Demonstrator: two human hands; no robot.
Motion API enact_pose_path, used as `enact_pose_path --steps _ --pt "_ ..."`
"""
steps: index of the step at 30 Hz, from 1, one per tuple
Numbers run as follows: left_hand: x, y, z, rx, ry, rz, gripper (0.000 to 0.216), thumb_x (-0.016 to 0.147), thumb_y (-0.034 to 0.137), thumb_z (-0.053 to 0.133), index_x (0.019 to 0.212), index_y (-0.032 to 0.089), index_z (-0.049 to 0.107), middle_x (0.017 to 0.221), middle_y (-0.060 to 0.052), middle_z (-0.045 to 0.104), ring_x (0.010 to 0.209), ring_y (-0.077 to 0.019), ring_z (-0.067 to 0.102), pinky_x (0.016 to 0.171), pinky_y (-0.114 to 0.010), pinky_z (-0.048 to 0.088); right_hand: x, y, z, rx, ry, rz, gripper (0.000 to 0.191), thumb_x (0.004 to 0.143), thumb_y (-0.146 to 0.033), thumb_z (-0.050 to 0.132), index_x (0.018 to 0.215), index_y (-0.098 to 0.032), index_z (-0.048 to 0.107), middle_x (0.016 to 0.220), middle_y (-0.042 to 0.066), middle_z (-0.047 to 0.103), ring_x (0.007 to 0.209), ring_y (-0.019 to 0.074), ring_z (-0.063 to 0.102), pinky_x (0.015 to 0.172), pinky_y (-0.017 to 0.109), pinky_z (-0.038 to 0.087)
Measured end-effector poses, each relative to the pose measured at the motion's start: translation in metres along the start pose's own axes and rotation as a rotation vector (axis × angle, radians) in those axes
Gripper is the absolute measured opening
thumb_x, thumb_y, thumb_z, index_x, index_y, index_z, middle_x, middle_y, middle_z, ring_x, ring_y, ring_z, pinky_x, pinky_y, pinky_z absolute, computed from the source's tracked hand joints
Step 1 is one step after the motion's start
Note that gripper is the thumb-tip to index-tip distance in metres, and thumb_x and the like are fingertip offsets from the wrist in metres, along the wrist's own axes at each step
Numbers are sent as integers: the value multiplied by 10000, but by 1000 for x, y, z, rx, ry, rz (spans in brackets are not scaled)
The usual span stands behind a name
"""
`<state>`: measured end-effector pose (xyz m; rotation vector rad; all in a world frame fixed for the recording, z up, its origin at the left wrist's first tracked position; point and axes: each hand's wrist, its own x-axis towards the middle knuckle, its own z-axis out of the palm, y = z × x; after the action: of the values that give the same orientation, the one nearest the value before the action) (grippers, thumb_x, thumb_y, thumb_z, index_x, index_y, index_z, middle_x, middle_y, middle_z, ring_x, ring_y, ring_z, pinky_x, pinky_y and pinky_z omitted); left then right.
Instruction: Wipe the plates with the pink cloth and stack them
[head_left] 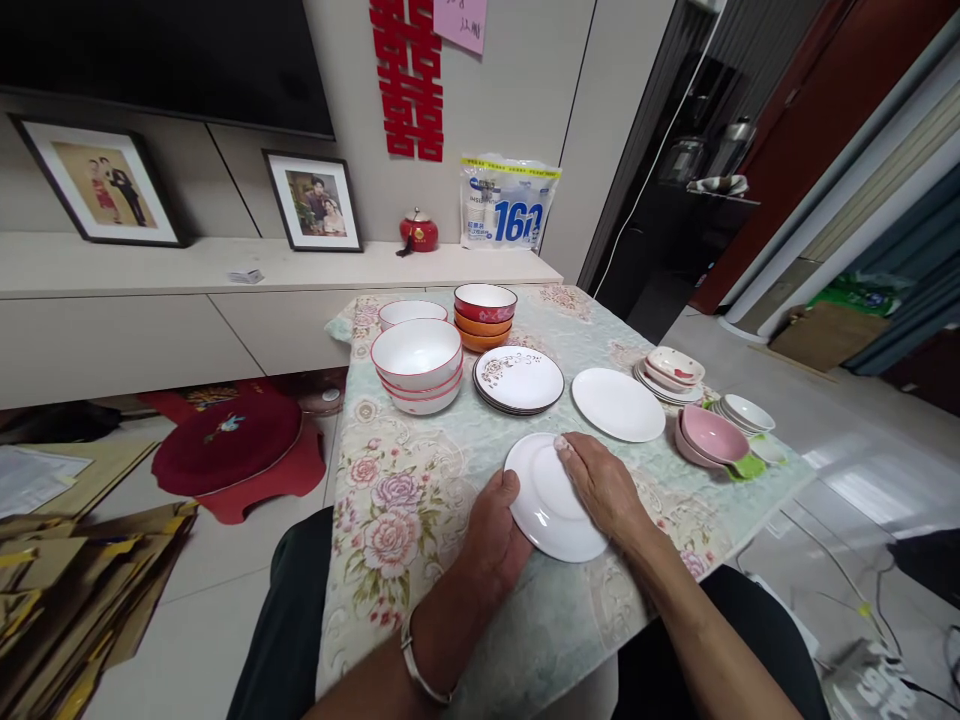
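Note:
A small white plate [551, 505] is tilted toward me above the near part of the table. My left hand [495, 530] grips its left rim, thumb on the upper face and fingers underneath. On the plate's right side lies my right hand [600, 485], its fingers bent over the rim and upper face; its thumb is hidden. Just beyond is a larger white plate [619, 404] lying flat on the cloth. Left of that sits a stack of brown-rimmed plates with a floral pattern [519, 380].
White bowls with red rims [417, 355] stand stacked at the left, near red and orange bowls [485, 315]. Toward the right edge are pink bowls [712, 437], small white bowls [742, 412] and patterned dishes [673, 368]. A red stool [232, 440] stands left of the table.

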<state>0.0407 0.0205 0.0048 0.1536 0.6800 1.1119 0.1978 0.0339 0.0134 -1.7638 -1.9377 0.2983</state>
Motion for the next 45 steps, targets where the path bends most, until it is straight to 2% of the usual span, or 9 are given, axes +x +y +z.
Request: enact_pose_path --steps 8,12,17,22,27,31,37,42,45 --pt "1 -1 1 -11 -1 -6 202 874 189 552 1017 98 662 969 -151 753 1082 -313 670 987 -462 502 -62 1 30 -157 234 -43 495 1006 -397 407 1386 -94 502 1471 244 481 1378 351 435 1099 569 393" --pt "1 0 -1 -8 -35 -12 215 843 196 605 1029 106 665 1010 -139 749 1086 -297 671 994 -431 496 -66 -32 33 -276 97 -142 519 979 -315 452 1457 -114 445 1540 212 419 1439 347 358 1136 603 320" --pt "0 2 -3 -75 -107 -29 302 806 180 665 1103 131 645 1183 -140 713 1162 -275 643 1034 -396 471 -31 -52 21 -285 -101 -119 517 997 -338 428 1499 -217 411 1591 134 369 1478 341 285 1121 673 269" --pt "0 2 -1 -55 -92 -39 365 852 209 616 1207 125 599 1153 -152 721 1143 -299 649 1017 -455 481 -3 -26 6 -127 -76 -18 516 1000 -403 409 1493 -255 439 1560 116 417 1476 367 259 1124 699 223" --pt "1 2 -2 -26 -92 -34 295 873 223 585 1148 119 619 1089 -153 735 1142 -310 638 1018 -468 474 -9 4 -14 294 67 -66 550 1016 -484 367 1505 -238 426 1549 111 437 1433 269 389 1169 508 330" --pt "2 1 0 -64 -86 -32 254 849 201 600 1083 115 644 1075 -155 730 1126 -322 640 1002 -474 478 -36 7 -7 165 115 -102 412 999 -405 472 1328 -211 625 1382 134 599 1293 277 544 1097 491 441" --pt "3 0 -2 -40 -51 -29 186 823 195 621 987 115 659 925 -115 721 924 -265 680 871 -415 531 -74 -25 9 -7 210 -277 401 974 -305 555 1353 -180 583 1301 164 613 1195 294 568 977 475 532" --pt "2 2 -5 -18 -109 -34 109 813 222 674 887 143 668 783 -38 691 688 -155 631 700 -286 519 -50 -47 12 -30 163 -311 356 980 -185 491 1320 -192 599 1203 155 614 1073 269 568 890 434 545" --pt "1 5 -2 -37 -101 -39 187 818 197 656 997 142 669 854 -63 723 775 -188 668 783 -321 532 -25 -34 11 -54 167 -296 334 978 -196 495 1284 -186 629 1128 144 616 1030 263 561 874 423 535"
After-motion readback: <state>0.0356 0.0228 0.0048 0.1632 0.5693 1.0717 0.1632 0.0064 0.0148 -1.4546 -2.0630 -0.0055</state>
